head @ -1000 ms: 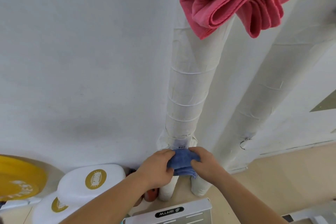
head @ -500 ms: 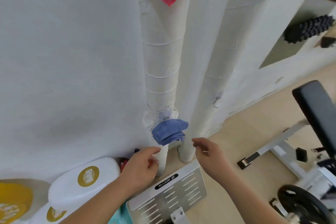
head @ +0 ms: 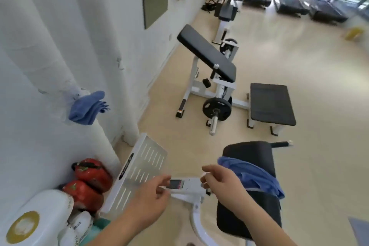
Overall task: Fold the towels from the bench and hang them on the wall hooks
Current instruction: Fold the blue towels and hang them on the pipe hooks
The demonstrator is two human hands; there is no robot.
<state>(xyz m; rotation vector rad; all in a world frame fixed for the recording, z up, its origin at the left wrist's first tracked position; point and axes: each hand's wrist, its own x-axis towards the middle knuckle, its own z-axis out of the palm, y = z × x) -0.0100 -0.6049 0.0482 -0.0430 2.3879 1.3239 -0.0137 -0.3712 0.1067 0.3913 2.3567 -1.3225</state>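
A folded blue towel (head: 86,109) hangs on a hook low on the white wrapped pipe (head: 50,56) at the left. Another blue towel (head: 253,175) lies crumpled across the black padded bench (head: 249,215) at the lower right. My left hand (head: 149,199) hovers in front of me with loosely curled fingers and holds nothing. My right hand (head: 221,181) is just left of the towel on the bench, fingers relaxed, not touching it as far as I can see.
A white perforated metal plate (head: 139,171) leans below my hands. Red kettlebells (head: 89,181) and white pads (head: 36,219) sit by the wall at the lower left. A weight bench with a plate (head: 217,109) and a flat black bench (head: 271,104) stand further out on the beige floor.
Both hands let go of the folded blue towel, which stays hanging on the pipe hook. My view swung right and down toward the bench, and my hands dropped away from the wall.
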